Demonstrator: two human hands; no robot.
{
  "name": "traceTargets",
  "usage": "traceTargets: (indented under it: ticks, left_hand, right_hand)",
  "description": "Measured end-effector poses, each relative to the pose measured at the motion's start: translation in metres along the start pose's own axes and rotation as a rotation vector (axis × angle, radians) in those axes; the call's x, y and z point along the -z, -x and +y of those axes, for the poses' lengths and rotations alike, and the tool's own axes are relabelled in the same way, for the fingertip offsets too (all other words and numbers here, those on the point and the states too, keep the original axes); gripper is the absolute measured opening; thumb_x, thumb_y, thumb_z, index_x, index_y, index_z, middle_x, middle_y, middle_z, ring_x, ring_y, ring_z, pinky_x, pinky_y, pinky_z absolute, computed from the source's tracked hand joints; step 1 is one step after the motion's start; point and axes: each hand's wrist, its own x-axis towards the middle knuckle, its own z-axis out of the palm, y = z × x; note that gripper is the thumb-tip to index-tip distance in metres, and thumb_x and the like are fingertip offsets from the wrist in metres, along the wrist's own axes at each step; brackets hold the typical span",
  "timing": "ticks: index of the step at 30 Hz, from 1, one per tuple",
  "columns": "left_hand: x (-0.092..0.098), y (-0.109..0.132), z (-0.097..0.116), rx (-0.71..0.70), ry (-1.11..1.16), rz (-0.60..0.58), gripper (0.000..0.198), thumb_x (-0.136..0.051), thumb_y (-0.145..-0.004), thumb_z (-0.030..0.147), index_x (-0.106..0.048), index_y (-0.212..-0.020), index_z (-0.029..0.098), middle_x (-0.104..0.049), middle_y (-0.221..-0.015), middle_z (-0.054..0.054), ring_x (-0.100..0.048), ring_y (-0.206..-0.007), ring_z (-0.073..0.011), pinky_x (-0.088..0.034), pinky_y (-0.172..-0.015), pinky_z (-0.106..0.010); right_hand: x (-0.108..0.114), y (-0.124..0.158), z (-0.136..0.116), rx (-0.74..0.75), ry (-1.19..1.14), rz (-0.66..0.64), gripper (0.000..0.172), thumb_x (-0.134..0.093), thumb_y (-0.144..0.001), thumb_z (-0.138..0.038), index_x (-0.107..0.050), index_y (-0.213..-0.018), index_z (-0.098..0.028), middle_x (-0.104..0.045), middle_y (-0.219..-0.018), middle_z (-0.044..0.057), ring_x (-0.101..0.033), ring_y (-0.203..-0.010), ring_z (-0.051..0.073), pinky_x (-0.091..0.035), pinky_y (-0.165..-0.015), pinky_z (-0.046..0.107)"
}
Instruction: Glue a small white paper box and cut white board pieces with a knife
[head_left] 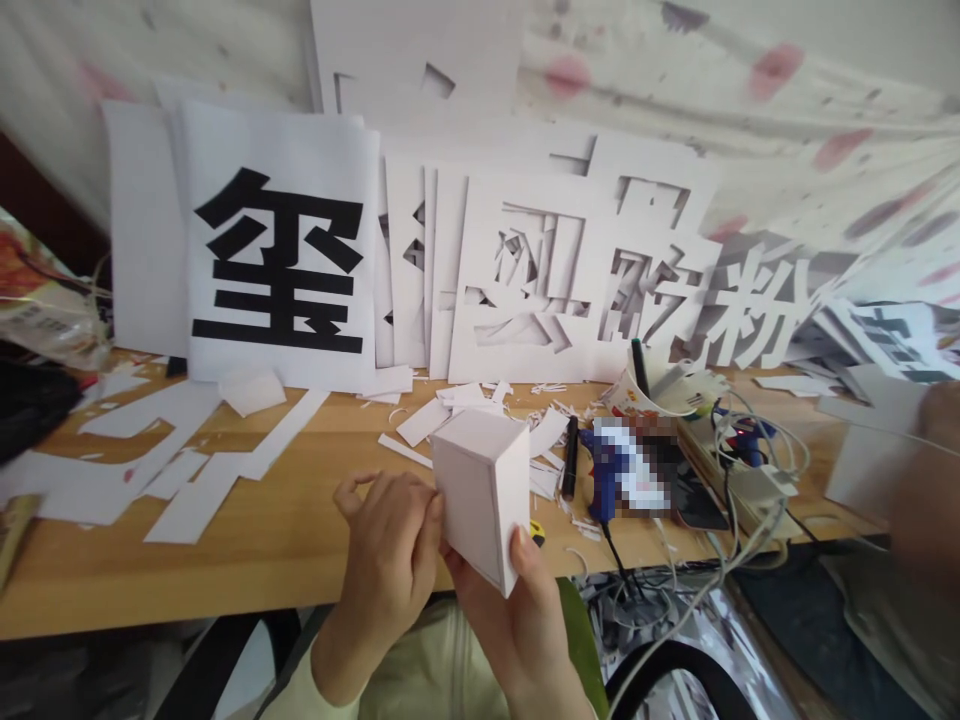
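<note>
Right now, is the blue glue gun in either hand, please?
No, the left hand and right hand hold a white box; the glue gun lies aside.

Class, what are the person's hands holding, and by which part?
A white box: the right hand supports its lower end from beneath, thumb on the near face; the left hand presses fingers against its left edge.

1. Your head-worn camera looks forward and down from above your fingers (409, 525).
2. It sits near: the fingers fill the lower centre of the view.
3. Beyond the fingertips it faces the desk (300, 500) and leaning sheets (281, 150).
</note>
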Motion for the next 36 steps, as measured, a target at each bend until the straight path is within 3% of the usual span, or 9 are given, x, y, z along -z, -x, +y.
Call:
traceTargets:
  ticks: [4, 8, 12, 16, 21, 24, 27, 31, 36]
  left_hand:
    - [-0.006, 0.000, -0.002, -0.078, 0.005, 0.008, 0.026, -0.045, -0.095, 0.005, -0.043, -0.078, 0.024, -0.052, -0.065, 0.007, -0.052, -0.061, -0.0150, -0.034, -0.075, -0.037]
    - [-0.006, 0.013, 0.006, -0.130, 0.037, -0.002, 0.026, -0.043, -0.094, 0.005, -0.041, -0.077, 0.025, -0.050, -0.063, 0.006, -0.048, -0.057, -0.0157, -0.033, -0.071, -0.037]
    - [0.002, 0.025, 0.014, -0.036, 0.144, -0.058, 0.026, -0.040, -0.096, 0.001, -0.048, -0.086, 0.024, -0.058, -0.071, 0.006, -0.056, -0.064, -0.0145, -0.033, -0.088, -0.041]
    - [0.008, 0.017, 0.010, 0.037, 0.161, -0.042, 0.023, -0.046, -0.099, 0.003, -0.055, -0.095, 0.025, -0.065, -0.082, 0.005, -0.064, -0.075, -0.0138, -0.033, -0.100, -0.039]
    - [0.003, 0.001, 0.011, 0.095, 0.192, -0.050, 0.023, -0.046, -0.100, 0.006, -0.051, -0.088, 0.026, -0.059, -0.077, 0.007, -0.059, -0.073, -0.0134, -0.038, -0.089, -0.032]
    - [-0.004, -0.003, 0.014, 0.094, 0.185, -0.093, 0.022, -0.045, -0.102, 0.012, -0.049, -0.085, 0.025, -0.058, -0.074, 0.006, -0.058, -0.072, -0.0147, -0.036, -0.086, -0.033]
    - [-0.009, -0.003, 0.015, 0.075, 0.124, -0.119, 0.023, -0.042, -0.103, 0.016, -0.046, -0.082, 0.024, -0.055, -0.072, 0.005, -0.057, -0.071, -0.0168, -0.035, -0.085, -0.036]
    - [-0.012, 0.000, 0.014, 0.019, 0.113, -0.070, 0.030, -0.038, -0.102, 0.009, -0.042, -0.076, 0.024, -0.049, -0.068, 0.006, -0.052, -0.065, -0.0151, -0.033, -0.080, -0.036]
    - [-0.014, 0.000, 0.011, -0.043, 0.150, -0.053, 0.031, -0.041, -0.099, 0.008, -0.040, -0.072, 0.023, -0.050, -0.063, 0.007, -0.052, -0.063, -0.0136, -0.032, -0.078, -0.036]
  right_hand:
    - [-0.004, -0.001, 0.002, 0.033, -0.041, 0.033, 0.045, -0.089, -0.077, -0.040, -0.077, -0.118, -0.028, -0.080, -0.111, 0.004, -0.072, -0.104, 0.025, -0.056, -0.096, 0.036]
    - [-0.009, -0.011, -0.007, 0.081, -0.075, 0.093, 0.040, -0.084, -0.081, -0.051, -0.079, -0.111, -0.026, -0.080, -0.103, 0.005, -0.072, -0.092, 0.023, -0.058, -0.085, 0.034]
    - [-0.011, -0.017, -0.024, 0.042, -0.050, 0.083, 0.046, -0.082, -0.081, -0.058, -0.079, -0.109, -0.022, -0.079, -0.100, 0.008, -0.072, -0.091, 0.021, -0.056, -0.084, 0.031]
    - [-0.012, -0.013, -0.029, 0.046, -0.042, 0.052, 0.045, -0.086, -0.078, -0.058, -0.080, -0.108, -0.024, -0.079, -0.101, 0.006, -0.073, -0.091, 0.020, -0.057, -0.084, 0.031]
    - [-0.011, -0.010, -0.018, 0.098, -0.032, 0.023, 0.038, -0.083, -0.082, -0.055, -0.081, -0.109, -0.029, -0.080, -0.103, 0.006, -0.074, -0.092, 0.021, -0.060, -0.081, 0.032]
    - [-0.011, -0.008, -0.012, 0.176, 0.040, 0.002, 0.035, -0.083, -0.080, -0.054, -0.083, -0.103, -0.028, -0.081, -0.101, 0.006, -0.074, -0.092, 0.024, -0.061, -0.081, 0.036]
    - [-0.011, -0.004, -0.008, 0.233, 0.111, 0.009, 0.033, -0.084, -0.080, -0.052, -0.084, -0.103, -0.028, -0.082, -0.102, 0.005, -0.075, -0.093, 0.026, -0.059, -0.094, 0.043]
    - [-0.010, -0.001, -0.007, 0.261, 0.167, 0.017, 0.039, -0.086, -0.076, -0.051, -0.083, -0.107, -0.028, -0.082, -0.102, 0.004, -0.075, -0.098, 0.028, -0.053, -0.107, 0.046]
    - [-0.010, 0.001, -0.005, 0.320, 0.188, 0.037, 0.035, -0.085, -0.075, -0.052, -0.084, -0.101, -0.028, -0.082, -0.094, 0.004, -0.075, -0.094, 0.026, -0.056, -0.099, 0.040]
